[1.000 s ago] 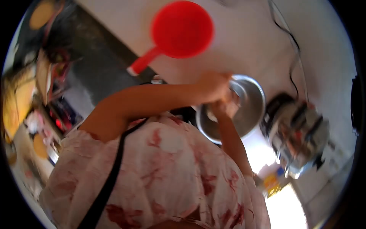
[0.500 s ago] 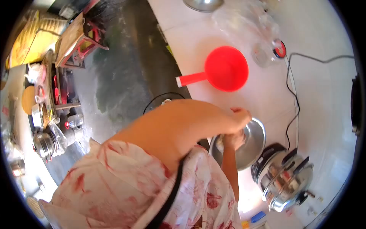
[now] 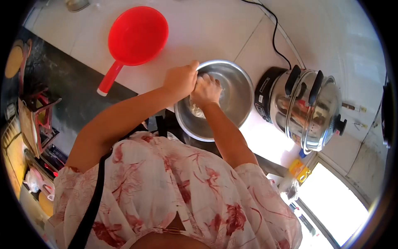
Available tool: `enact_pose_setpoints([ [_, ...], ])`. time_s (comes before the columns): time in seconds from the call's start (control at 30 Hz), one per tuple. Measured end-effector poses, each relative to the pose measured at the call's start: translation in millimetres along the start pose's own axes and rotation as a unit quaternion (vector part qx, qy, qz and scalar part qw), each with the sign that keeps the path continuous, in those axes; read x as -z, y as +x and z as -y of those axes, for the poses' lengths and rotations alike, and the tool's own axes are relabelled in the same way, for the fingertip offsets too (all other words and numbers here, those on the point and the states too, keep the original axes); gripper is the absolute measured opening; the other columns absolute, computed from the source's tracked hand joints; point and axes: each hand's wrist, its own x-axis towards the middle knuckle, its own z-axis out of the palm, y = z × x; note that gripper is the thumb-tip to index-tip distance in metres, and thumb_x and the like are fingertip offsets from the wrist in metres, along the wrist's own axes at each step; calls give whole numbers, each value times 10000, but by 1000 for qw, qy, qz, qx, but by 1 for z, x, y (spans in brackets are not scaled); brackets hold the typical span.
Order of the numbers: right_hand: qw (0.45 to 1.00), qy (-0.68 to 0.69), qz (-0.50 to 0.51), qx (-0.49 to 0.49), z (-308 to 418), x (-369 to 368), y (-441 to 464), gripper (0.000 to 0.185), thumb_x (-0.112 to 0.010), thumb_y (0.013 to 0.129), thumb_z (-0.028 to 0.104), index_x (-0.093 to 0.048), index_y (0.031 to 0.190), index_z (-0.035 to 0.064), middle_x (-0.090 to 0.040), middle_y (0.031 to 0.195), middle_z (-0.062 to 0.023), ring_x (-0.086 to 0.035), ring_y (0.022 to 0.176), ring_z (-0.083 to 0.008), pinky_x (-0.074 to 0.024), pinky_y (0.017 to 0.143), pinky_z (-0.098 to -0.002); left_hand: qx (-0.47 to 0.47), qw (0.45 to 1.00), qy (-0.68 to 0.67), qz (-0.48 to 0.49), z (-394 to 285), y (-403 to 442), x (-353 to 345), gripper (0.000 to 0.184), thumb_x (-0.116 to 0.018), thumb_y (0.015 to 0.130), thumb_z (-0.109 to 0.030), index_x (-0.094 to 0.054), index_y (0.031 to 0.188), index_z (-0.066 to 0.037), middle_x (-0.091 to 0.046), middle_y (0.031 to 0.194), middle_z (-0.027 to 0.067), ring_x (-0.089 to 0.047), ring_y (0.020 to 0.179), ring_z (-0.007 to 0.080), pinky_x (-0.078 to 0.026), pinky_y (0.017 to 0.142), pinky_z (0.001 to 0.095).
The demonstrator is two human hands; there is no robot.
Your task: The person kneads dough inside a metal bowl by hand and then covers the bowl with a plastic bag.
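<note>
A steel mixing bowl [image 3: 238,89] stands at the counter's near edge, in front of my body. My left hand [image 3: 180,81] is closed on the bowl's left rim. Inside the bowl, my right hand [image 3: 206,89] is curled with its knuckles up, pressing into pale dough [image 3: 197,110]. Most of the dough is hidden under this hand and wrist. The right side of the bowl's inside shows bare metal.
A red dipper [image 3: 139,35] lies up and left of the bowl, its handle toward the counter edge. Close on the right stands a steel electric steamer [image 3: 296,106] with a lid. A black cable [image 3: 274,37] runs behind it along the wall.
The view has turned and shifted, so the bowl, dipper and steamer sit elsewhere in the picture. My left hand stays at the rim and my right hand stays in the bowl.
</note>
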Motion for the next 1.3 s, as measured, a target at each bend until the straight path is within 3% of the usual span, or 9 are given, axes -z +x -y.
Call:
enact_pose_setpoints([
  [0.37, 1000, 4, 22, -11, -3, 5, 9, 222, -567, 783, 277, -659, 694, 96, -601, 746, -87, -608, 795, -288, -475, 775, -445, -2, 1000, 25, -5, 2, 3, -2, 165, -541, 867, -163, -483, 986, -64, -613, 694, 160, -606, 673, 375, -455, 590, 489],
  [0.57, 971, 235, -34, -41, -75, 27, 3, 330, -512, 902, 366, -664, 930, 75, -648, 843, -95, -610, 821, -279, -485, 774, -369, -14, 999, 48, -5, -1, 3, -3, 179, -538, 865, -163, -480, 1002, -64, -623, 720, 167, -613, 708, 376, -459, 617, 499],
  [0.63, 783, 528, 47, -326, -91, 22, 1, 438, -452, 952, 412, -664, 971, 30, -663, 885, -92, -607, 791, -219, -483, 723, -320, -8, 999, 46, 1, -2, 3, -3, 186, -543, 861, -164, -478, 1006, -66, -624, 722, 170, -614, 705, 376, -458, 613, 501],
  [0.73, 698, 621, 55, -353, -84, 18, 3, 514, -426, 960, 447, -669, 947, -7, -664, 840, -95, -590, 729, -167, -471, 675, -301, -4, 998, 64, -2, -2, 3, -3, 200, -548, 859, -171, -476, 1012, -63, -623, 711, 167, -613, 695, 378, -457, 606, 505],
  [0.93, 814, 444, 170, -332, -63, 7, 28, 369, -478, 937, 341, -678, 847, 44, -642, 726, -61, -608, 699, -170, -480, 666, -313, -9, 998, 60, -5, 2, 4, -6, 214, -542, 864, -185, -479, 1028, -63, -622, 687, 165, -610, 667, 384, -456, 588, 508],
  [1.0, 995, -3, 1, 105, -54, -22, 21, 308, -510, 900, 319, -664, 784, 79, -641, 760, -80, -636, 770, -240, -498, 710, -370, -1, 998, 59, -10, 2, 2, -6, 212, -538, 866, -186, -479, 1029, -64, -622, 686, 166, -610, 664, 384, -456, 584, 506],
  [1.03, 991, 95, 67, -68, -26, 7, 17, 262, -553, 843, 317, -648, 733, 98, -637, 803, -93, -627, 871, -287, -498, 755, -423, 4, 998, 57, -16, 1, 2, -7, 210, -534, 867, -187, -479, 1030, -66, -622, 685, 166, -610, 660, 384, -455, 579, 504],
  [1.13, 984, 36, 152, -84, 9, 32, 5, 258, -572, 817, 330, -660, 734, 102, -641, 818, -84, -617, 908, -281, -494, 754, -429, 9, 998, 60, -17, 0, 2, -9, 200, -530, 870, -191, -483, 1020, -66, -621, 680, 165, -607, 651, 381, -455, 571, 499],
  [1.3, 1000, -7, -2, -7, 25, 20, -23, 159, -604, 749, 248, -612, 652, 122, -570, 702, -48, -565, 718, -268, -435, 645, -432, 9, 999, 44, 2, -3, -4, -6, 184, -535, 867, -187, -486, 998, -66, -613, 664, 161, -596, 625, 382, -451, 561, 493],
])
